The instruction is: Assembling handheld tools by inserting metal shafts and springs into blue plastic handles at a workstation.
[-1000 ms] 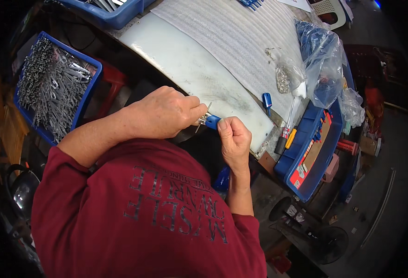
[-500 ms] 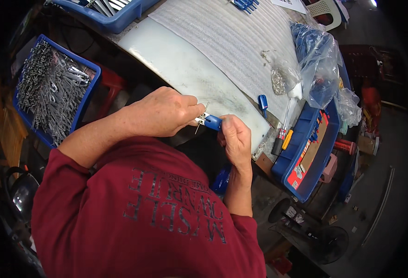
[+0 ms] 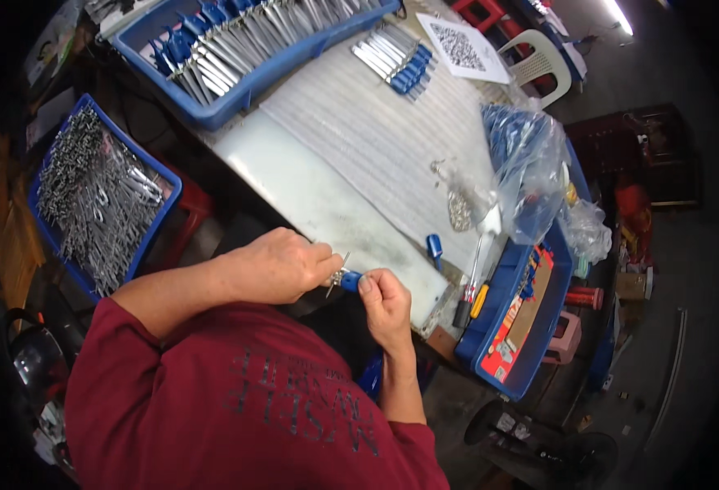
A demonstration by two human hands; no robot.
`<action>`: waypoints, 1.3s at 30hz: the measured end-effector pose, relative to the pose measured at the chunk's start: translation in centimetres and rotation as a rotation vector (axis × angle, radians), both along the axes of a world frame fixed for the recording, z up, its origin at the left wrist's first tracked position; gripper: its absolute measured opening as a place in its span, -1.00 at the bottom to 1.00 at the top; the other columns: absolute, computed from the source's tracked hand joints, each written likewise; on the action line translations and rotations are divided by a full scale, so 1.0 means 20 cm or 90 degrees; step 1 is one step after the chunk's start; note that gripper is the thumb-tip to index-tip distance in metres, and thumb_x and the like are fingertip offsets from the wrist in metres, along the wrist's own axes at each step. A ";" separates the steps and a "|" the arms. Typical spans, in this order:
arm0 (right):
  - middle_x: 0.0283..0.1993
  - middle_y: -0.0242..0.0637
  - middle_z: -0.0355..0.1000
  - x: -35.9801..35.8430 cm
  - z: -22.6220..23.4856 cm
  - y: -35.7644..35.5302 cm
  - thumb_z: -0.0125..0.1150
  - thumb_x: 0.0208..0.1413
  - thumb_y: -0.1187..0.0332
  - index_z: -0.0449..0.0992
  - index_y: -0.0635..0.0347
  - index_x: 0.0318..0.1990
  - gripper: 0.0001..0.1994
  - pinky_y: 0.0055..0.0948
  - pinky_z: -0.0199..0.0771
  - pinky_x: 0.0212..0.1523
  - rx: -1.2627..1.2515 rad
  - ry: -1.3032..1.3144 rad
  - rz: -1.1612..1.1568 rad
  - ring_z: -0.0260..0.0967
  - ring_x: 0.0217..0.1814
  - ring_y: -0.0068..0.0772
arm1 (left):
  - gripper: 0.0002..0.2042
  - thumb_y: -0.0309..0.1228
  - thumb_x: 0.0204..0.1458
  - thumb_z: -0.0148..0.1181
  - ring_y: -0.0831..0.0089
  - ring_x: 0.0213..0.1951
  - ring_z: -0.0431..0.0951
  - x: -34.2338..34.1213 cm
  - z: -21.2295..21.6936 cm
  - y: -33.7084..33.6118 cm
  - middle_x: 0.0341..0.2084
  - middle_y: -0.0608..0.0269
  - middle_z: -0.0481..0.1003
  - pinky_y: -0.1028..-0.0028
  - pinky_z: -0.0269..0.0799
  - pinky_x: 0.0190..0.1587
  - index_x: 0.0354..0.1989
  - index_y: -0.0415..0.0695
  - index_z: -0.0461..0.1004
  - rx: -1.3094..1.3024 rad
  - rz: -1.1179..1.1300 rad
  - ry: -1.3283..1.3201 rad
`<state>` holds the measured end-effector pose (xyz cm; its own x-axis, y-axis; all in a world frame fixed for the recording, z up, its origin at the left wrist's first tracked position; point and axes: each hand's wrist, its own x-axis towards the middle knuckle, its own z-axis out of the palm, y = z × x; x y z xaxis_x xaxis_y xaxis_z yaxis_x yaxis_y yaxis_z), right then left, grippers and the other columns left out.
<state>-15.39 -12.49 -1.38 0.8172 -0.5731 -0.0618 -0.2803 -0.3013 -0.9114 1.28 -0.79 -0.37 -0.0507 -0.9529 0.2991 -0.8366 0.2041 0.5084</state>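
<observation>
Above my lap, at the table's near edge, both hands hold one small piece: a blue plastic part [image 3: 349,282] with a silver metal end and a thin metal pin crosswise through it. My left hand [image 3: 282,263] is closed, its fingers pinching the metal end. At the other end my right hand [image 3: 388,309] grips the blue plastic between thumb and fingers. Fingertips hide part of the piece. A similar loose blue part [image 3: 434,247] lies on the table to the right of it.
A blue tray of metal strips with blue ends [image 3: 245,61] stands at the back; several more [image 3: 396,61] lie on foam sheeting [image 3: 359,131]. At left is a bin of metal parts [image 3: 102,200]. A yellow-handled tool [image 3: 479,300] and a blue tray [image 3: 490,380] are at right.
The view has tilted, bringing more of the back tray and the metal strips into sight. Both hands keep their grip on the blue part and appear lower and further left.
</observation>
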 end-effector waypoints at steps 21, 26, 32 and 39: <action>-0.62 -0.56 0.15 -0.02 -0.03 -0.01 0.01 0.06 0.33 0.34 0.28 -0.47 -0.81 -0.72 0.00 -0.58 0.081 -0.047 -0.014 -0.01 -0.58 -0.76 | -0.78 -0.32 -0.14 0.11 0.17 -0.66 0.39 0.00 -0.01 -0.03 -0.68 0.16 0.32 0.29 0.29 -0.67 -0.37 -0.18 0.33 -0.048 -0.018 0.013; -0.62 -0.58 0.13 -0.03 -0.01 -0.03 -0.01 0.08 0.32 0.33 0.26 -0.48 -0.80 -0.72 -0.02 -0.60 0.121 -0.036 0.013 -0.03 -0.60 -0.77 | -0.79 -0.34 -0.14 0.12 0.16 -0.65 0.39 0.00 -0.01 -0.03 -0.68 0.16 0.31 0.29 0.29 -0.66 -0.40 -0.18 0.31 -0.040 -0.029 0.030; -0.63 -0.59 0.12 -0.04 -0.02 -0.03 -0.02 0.09 0.30 0.32 0.25 -0.49 -0.78 -0.72 -0.04 -0.61 0.082 -0.020 0.017 -0.03 -0.60 -0.77 | -0.82 -0.35 -0.14 0.11 0.16 -0.63 0.40 -0.01 -0.01 -0.02 -0.67 0.15 0.32 0.29 0.30 -0.63 -0.46 -0.17 0.29 -0.028 -0.034 0.041; -0.66 -0.28 0.24 -0.02 -0.03 -0.02 0.04 0.03 0.33 0.36 0.32 -0.47 -0.80 -0.53 0.18 -0.57 -0.088 -0.034 -0.019 0.12 -0.61 -0.53 | -0.81 -0.37 -0.16 0.12 0.16 -0.65 0.40 -0.01 -0.01 -0.03 -0.67 0.15 0.31 0.31 0.30 -0.65 -0.43 -0.18 0.30 -0.053 -0.025 0.028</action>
